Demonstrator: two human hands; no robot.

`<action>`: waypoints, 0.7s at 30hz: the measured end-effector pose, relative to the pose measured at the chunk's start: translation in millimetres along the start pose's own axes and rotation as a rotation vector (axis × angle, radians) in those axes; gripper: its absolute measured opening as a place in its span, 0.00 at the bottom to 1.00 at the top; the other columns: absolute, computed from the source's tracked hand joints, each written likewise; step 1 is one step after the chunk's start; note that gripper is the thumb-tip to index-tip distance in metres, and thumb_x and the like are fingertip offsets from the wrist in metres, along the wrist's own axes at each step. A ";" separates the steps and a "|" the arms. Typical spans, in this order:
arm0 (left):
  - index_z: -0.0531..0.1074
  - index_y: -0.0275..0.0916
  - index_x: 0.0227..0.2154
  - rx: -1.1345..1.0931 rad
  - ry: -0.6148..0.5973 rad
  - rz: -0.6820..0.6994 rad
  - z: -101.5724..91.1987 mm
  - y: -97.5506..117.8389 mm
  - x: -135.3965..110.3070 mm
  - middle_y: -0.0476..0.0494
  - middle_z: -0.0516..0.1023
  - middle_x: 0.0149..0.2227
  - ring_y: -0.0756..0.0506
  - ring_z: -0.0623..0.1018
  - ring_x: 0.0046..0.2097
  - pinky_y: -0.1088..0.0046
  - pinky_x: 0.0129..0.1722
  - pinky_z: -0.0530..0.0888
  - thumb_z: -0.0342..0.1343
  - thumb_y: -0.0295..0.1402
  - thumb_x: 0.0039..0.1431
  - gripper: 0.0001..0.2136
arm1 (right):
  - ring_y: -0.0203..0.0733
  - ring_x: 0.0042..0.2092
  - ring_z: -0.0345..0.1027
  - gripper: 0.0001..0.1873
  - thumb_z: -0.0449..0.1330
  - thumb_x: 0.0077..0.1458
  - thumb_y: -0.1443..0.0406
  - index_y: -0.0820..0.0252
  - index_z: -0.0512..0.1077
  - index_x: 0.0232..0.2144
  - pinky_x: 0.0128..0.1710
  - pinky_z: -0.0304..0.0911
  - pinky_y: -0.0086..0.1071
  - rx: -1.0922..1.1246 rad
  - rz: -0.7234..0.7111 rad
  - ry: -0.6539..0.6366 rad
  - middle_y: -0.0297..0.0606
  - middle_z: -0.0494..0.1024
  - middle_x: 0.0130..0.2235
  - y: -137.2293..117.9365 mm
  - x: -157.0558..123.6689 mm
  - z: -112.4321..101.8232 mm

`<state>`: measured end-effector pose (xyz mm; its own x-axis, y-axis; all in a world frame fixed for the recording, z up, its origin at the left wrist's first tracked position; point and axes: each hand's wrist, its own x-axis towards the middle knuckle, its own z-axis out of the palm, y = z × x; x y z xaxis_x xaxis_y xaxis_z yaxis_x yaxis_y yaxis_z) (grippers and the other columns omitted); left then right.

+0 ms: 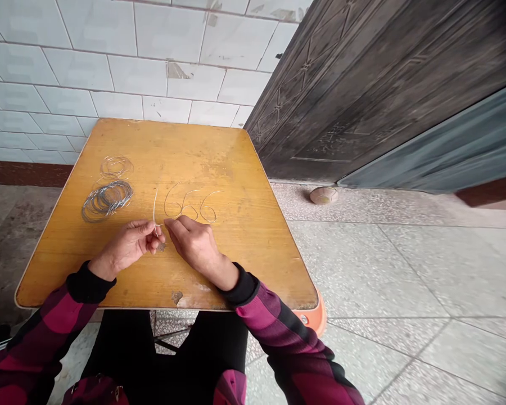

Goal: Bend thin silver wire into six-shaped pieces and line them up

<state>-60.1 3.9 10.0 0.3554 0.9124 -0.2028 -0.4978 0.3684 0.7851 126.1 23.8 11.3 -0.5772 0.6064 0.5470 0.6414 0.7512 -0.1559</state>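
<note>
Between the thumb and fingers of my left hand (132, 243) is a thin, pale wire (155, 205), its long end sticking up and away from me. My right hand (196, 242) is close beside it, fingers pinched at a short stretch of the same wire running across the gap. Just beyond my right hand, several bent wires (208, 214) with looped lower ends lie on the wooden table (236, 253). A thick coil of grey wire (107, 199) rests to the left, with a looser, thinner coil (116, 167) behind it.
White tiled wall (168, 45) borders the table's far edge. A dark carved door (341, 84) stands to the right, with a rounded stone-like object (324, 195) on the floor near its foot. Something orange (318, 318) shows under the table's near right corner.
</note>
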 end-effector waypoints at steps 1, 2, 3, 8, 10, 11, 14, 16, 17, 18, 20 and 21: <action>0.77 0.32 0.24 -0.006 -0.004 -0.009 -0.6 0.1 0.2 0.42 0.79 0.26 0.52 0.74 0.23 0.79 0.21 0.69 0.68 0.38 0.50 0.12 | 0.33 0.27 0.59 0.13 0.49 0.65 0.70 0.62 0.75 0.38 0.25 0.52 0.29 0.006 0.008 0.010 0.36 0.71 0.28 0.0 0.3 0.7; 0.76 0.32 0.24 -0.010 -0.009 -0.018 -1.0 0.2 0.2 0.42 0.79 0.26 0.52 0.74 0.23 0.79 0.21 0.69 0.68 0.37 0.50 0.12 | 0.33 0.26 0.59 0.13 0.50 0.65 0.70 0.62 0.74 0.35 0.24 0.51 0.29 0.009 0.010 0.018 0.35 0.70 0.27 0.1 0.5 0.9; 0.76 0.32 0.24 -0.011 -0.012 -0.026 -1.4 0.3 0.2 0.43 0.79 0.26 0.52 0.74 0.23 0.79 0.21 0.69 0.68 0.37 0.50 0.12 | 0.33 0.26 0.59 0.13 0.50 0.65 0.69 0.62 0.74 0.35 0.24 0.51 0.29 0.009 0.004 0.028 0.35 0.70 0.27 0.3 0.7 0.8; 0.77 0.33 0.26 0.002 -0.017 -0.034 -2.7 2.0 -1.3 0.41 0.80 0.27 0.53 0.73 0.23 0.79 0.21 0.70 0.66 0.36 0.52 0.10 | 0.34 0.27 0.62 0.14 0.49 0.66 0.71 0.62 0.75 0.42 0.24 0.52 0.30 -0.020 -0.073 0.077 0.35 0.73 0.28 1.4 0.3 -4.4; 0.78 0.33 0.26 0.015 -0.018 -0.033 -3.3 3.6 -2.1 0.40 0.80 0.28 0.53 0.73 0.23 0.79 0.21 0.70 0.66 0.37 0.52 0.11 | 0.35 0.27 0.63 0.15 0.48 0.65 0.72 0.63 0.74 0.43 0.24 0.53 0.31 -0.042 -0.093 0.091 0.35 0.73 0.28 1.3 -0.4 -6.5; 0.78 0.32 0.26 0.021 -0.016 -0.030 -3.6 4.5 -2.5 0.40 0.81 0.28 0.53 0.73 0.23 0.79 0.21 0.70 0.66 0.38 0.52 0.11 | 0.35 0.27 0.63 0.15 0.48 0.65 0.72 0.63 0.74 0.43 0.24 0.53 0.31 -0.053 -0.098 0.095 0.36 0.74 0.28 1.2 -0.8 -7.1; 0.79 0.33 0.26 0.040 -0.013 -0.023 -4.5 7.3 -3.2 0.40 0.81 0.28 0.53 0.73 0.22 0.80 0.20 0.69 0.67 0.40 0.51 0.13 | 0.35 0.27 0.63 0.16 0.47 0.65 0.73 0.63 0.74 0.44 0.24 0.54 0.31 -0.072 -0.099 0.088 0.36 0.74 0.29 0.5 -1.6 -7.6; 0.79 0.34 0.26 0.063 -0.026 -0.035 -4.7 8.9 -3.4 0.40 0.81 0.28 0.53 0.73 0.21 0.79 0.20 0.69 0.67 0.41 0.50 0.13 | 0.35 0.28 0.63 0.16 0.48 0.64 0.73 0.62 0.73 0.45 0.24 0.55 0.31 -0.072 -0.093 0.070 0.36 0.74 0.29 0.1 -1.9 -7.6; 0.79 0.34 0.26 0.077 -0.038 -0.043 -4.6 9.7 -3.5 0.39 0.81 0.28 0.53 0.73 0.21 0.79 0.20 0.69 0.67 0.41 0.50 0.13 | 0.35 0.28 0.63 0.15 0.48 0.64 0.73 0.62 0.73 0.45 0.24 0.55 0.31 -0.068 -0.091 0.060 0.36 0.74 0.29 0.0 -1.9 -7.7; 0.79 0.33 0.26 0.095 -0.053 -0.052 -4.4 10.3 -3.6 0.39 0.82 0.28 0.53 0.73 0.21 0.79 0.20 0.69 0.68 0.41 0.50 0.13 | 0.35 0.28 0.64 0.15 0.48 0.64 0.73 0.62 0.73 0.45 0.25 0.55 0.31 -0.064 -0.092 0.050 0.36 0.74 0.29 0.0 -1.9 -8.0; 0.80 0.33 0.25 0.131 -0.080 -0.067 -3.9 11.5 -3.8 0.37 0.82 0.29 0.52 0.73 0.21 0.78 0.20 0.69 0.68 0.41 0.49 0.13 | 0.35 0.29 0.64 0.15 0.48 0.65 0.73 0.62 0.73 0.45 0.25 0.56 0.31 -0.053 -0.104 0.040 0.36 0.74 0.30 0.0 -2.0 -8.9; 0.80 0.33 0.25 0.143 -0.089 -0.071 -3.6 11.9 -3.8 0.37 0.82 0.29 0.52 0.73 0.21 0.78 0.20 0.69 0.68 0.41 0.48 0.14 | 0.35 0.29 0.64 0.14 0.48 0.65 0.72 0.62 0.73 0.45 0.25 0.56 0.31 -0.047 -0.113 0.041 0.37 0.74 0.30 0.2 -2.1 -9.4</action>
<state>-70.3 5.5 18.0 0.4573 0.8633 -0.2135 -0.3535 0.3967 0.8472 132.2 20.2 17.9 -0.6264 0.5067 0.5923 0.5973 0.8003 -0.0529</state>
